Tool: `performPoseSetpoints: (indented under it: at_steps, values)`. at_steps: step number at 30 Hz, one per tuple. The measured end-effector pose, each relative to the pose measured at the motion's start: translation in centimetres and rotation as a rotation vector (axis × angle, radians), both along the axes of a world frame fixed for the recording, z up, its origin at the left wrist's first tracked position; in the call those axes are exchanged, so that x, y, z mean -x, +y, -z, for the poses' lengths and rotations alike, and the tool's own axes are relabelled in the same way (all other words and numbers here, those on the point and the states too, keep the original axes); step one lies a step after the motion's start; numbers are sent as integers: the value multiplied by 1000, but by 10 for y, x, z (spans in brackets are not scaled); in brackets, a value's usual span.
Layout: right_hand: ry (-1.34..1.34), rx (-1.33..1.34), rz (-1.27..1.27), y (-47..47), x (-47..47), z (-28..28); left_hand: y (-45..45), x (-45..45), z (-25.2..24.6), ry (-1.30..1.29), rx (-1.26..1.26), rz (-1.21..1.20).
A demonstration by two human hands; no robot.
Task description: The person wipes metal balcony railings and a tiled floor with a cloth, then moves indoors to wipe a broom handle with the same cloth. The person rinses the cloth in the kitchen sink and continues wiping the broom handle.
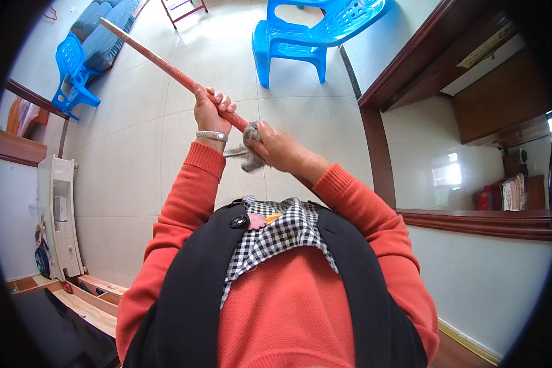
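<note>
A long red pole (pixel 165 67) slants across the view from the upper left down towards my body, its far tip worn pale. My left hand (pixel 210 110), with a silver bangle at the wrist, is wrapped around the pole's middle. Closer to me, my right hand (pixel 281 146) clutches a grey cloth (pixel 253 161) against the pole. Loose ends of the cloth hang below the fingers. Past the right hand, the lower stretch of the pole is partly hidden under my forearm.
A blue plastic armchair (pixel 290 37) stands ahead on the tiled floor (pixel 124 156). Another blue chair (pixel 71 60) is by a blue-covered sofa (pixel 102 43) at the upper left. A white cabinet (pixel 63 221) flanks my left; a dark red wooden frame (pixel 378 152) edges the right wall.
</note>
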State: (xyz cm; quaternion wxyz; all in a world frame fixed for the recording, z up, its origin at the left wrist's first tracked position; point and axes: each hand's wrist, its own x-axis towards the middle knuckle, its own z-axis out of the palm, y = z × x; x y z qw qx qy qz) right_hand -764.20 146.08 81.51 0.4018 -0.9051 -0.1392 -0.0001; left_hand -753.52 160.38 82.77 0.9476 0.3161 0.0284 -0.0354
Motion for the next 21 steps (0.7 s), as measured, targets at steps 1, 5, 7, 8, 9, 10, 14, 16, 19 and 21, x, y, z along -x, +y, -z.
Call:
performPoseSetpoints:
  at_steps: [1,5,7,8,9,10,14,16,19,21]
  values:
    - [-9,15,-23,-6,9,4,2,-2,-1,-16,-2,9]
    - [-41,61,-85,-51,76,18,31,-25,-4,-85,17,-17]
    - [69,98,-42,-85,112,23,50,-36,-3,-101,21,-96]
    - [63,167,-5,-100,125,26,58,-41,-2,-61,41,-95]
    - [89,255,53,-112,136,27,65,-44,0,-73,50,-135]
    - [89,257,32,-120,140,27,69,-47,0,-50,38,-130]
    - [76,353,21,-115,117,11,65,-44,-1,27,64,-158]
    - [30,332,22,-90,88,-6,53,-37,-3,-17,48,-224]
    - [118,177,15,-40,34,-19,29,-26,-4,-39,61,-106]
    - [-17,188,34,-9,8,-16,17,-19,-1,20,49,-25]
